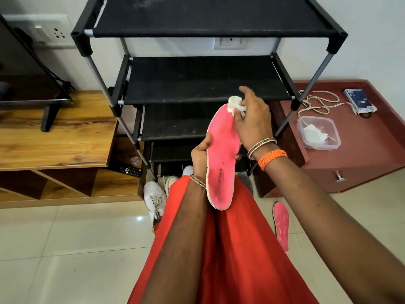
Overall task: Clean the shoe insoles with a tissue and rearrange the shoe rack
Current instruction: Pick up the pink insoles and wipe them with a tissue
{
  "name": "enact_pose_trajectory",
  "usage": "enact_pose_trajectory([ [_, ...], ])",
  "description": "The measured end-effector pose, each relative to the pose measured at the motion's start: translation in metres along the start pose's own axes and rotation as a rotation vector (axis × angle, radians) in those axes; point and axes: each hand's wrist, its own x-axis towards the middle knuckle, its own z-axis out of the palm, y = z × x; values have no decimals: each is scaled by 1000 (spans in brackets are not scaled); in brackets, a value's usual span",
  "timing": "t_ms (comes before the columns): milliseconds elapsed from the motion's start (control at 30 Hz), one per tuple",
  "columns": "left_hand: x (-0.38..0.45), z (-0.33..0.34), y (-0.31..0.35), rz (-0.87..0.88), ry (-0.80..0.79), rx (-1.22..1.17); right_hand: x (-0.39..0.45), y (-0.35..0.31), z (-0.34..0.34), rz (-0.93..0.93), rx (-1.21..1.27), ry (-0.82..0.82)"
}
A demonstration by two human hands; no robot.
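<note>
My left hand (200, 156) grips a pink insole (221, 159) around its middle and holds it upright in front of the black shoe rack (206, 80). At the insole's toe end, my right hand (252, 119) pinches a crumpled white tissue (235, 104) against the pink surface. A second pink insole (281, 224) lies flat on the tiled floor to the right of my legs. White sneakers (154, 199) stand on the floor at the foot of the rack, partly hidden by my red garment.
A clear plastic box (318, 132) holding tissue, white laces (317, 102) and a blue packet (359, 100) sit on a maroon cabinet at the right. A wooden TV unit (57, 137) with a remote (129, 171) stands on the left. The rack's shelves hold nothing visible.
</note>
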Motion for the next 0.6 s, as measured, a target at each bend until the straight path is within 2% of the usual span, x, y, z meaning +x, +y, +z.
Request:
enact_pose_trajectory([
  [100, 2, -4, 3, 32, 35, -14, -9, -8, 7, -146, 51, -124],
  [200, 5, -7, 4, 138, 57, -88, -33, -13, 14, -254, 132, -308],
  [267, 5, -5, 4, 191, 53, -103, -43, -14, 15, -324, 106, -367],
  [400, 8, -4, -2, 155, -13, -83, -18, -9, 10, -311, 25, -274],
  [533, 4, 0, -5, 93, -11, 62, 6, -2, 8, -113, 58, -44],
  [600, 3, 0, -3, 97, 3, 54, -7, -7, 9, -149, 111, -43],
])
